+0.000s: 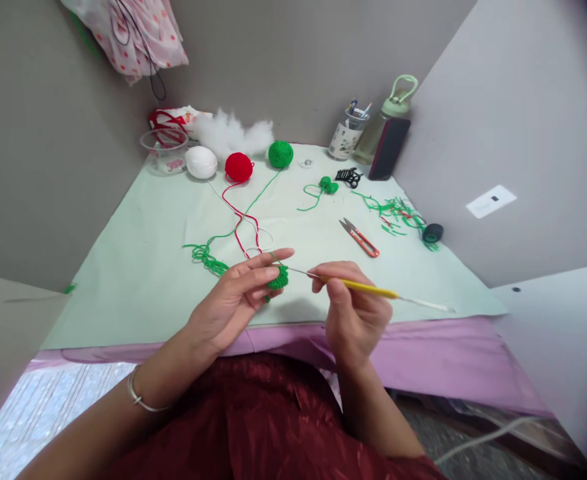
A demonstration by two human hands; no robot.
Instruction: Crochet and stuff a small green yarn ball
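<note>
Near the table's front edge my left hand [240, 287] pinches a small green crochet piece [278, 277] between thumb and fingers, its index finger stretched out with green yarn over it. My right hand [353, 303] grips a crochet hook [360, 287] by its yellow handle. The hook's thin metal tip points left and meets the top edge of the crochet piece; whether it is through a stitch I cannot tell. Loose green yarn [208, 259] lies left of my left hand and runs back to a green yarn ball [280, 155].
Behind lie a red yarn ball [238, 167], a white yarn ball [201, 163], fluffy white stuffing [233, 137] and a clear plastic tub [166, 160]. Orange-handled thread snips [360, 238] and green yarn scraps [398, 212] lie to the right. A bottle [380, 130] and phone [389, 149] stand back right.
</note>
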